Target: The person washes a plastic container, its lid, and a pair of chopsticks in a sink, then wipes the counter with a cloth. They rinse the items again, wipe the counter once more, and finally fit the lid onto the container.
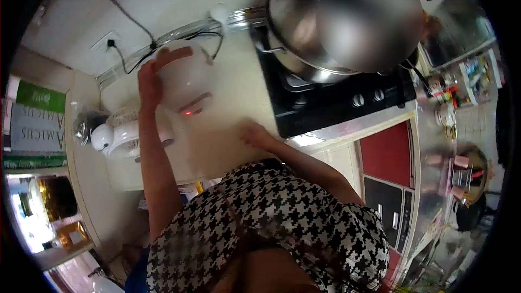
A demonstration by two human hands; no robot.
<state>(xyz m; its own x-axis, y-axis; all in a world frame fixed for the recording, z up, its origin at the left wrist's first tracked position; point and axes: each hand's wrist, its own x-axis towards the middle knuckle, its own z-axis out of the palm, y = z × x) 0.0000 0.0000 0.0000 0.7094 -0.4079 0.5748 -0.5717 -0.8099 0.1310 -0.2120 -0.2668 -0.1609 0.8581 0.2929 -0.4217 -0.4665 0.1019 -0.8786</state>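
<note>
A white, rounded rice cooker [187, 78] with a brownish-pink band and handle stands on the counter, a small red light glowing on its front. My left hand [150, 82] is closed at its left side, fingertips at the end of the handle [175, 57]. Over the pale counter [209, 149], to the right of the cooker, is my right hand [255, 134]; motion smears its fingers. It is close to the near left corner of the black gas stove [325, 106].
A large steel pot [290, 38] covers much of the stove, partly behind a blurred patch. Left of my left forearm sits a white fan-like appliance [127, 135]. A black cord [122, 8] runs along the wall near a plugged socket [108, 43]. Jars [446, 114] line the right-hand counter.
</note>
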